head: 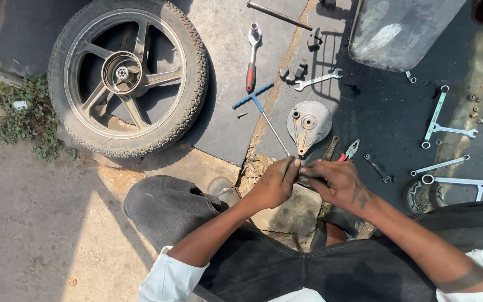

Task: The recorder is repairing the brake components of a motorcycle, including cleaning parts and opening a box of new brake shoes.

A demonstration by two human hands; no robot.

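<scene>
Centrally, low in the head view, the person's left hand (pixel 275 183) and right hand (pixel 336 183) meet fingertip to fingertip above the knees. Both are clenched on a small dark part (pixel 304 178), pinched between thumbs and fingers; the fingers hide most of it, so its kind cannot be told. The part sits at the point where the two hands touch, over a broken slab of concrete (pixel 292 215).

Just beyond the hands lies a grey brake plate (pixel 308 124), flat on the ground. A blue-handled T-wrench (pixel 260 108) lies to its left, with its shaft running down to the left hand's knuckles. Red-handled pliers (pixel 349 151) rest just beside the right hand. A red-grip ratchet (pixel 251 59) lies further up, and an open-ended spanner (pixel 318 79) lies near it to the right.

A motorcycle wheel (pixel 128 75) with tyre and cast spokes lies flat at upper left, well apart from the hands. Several long spanners (pixel 440 120) are spread on the dark ground at right.
</scene>
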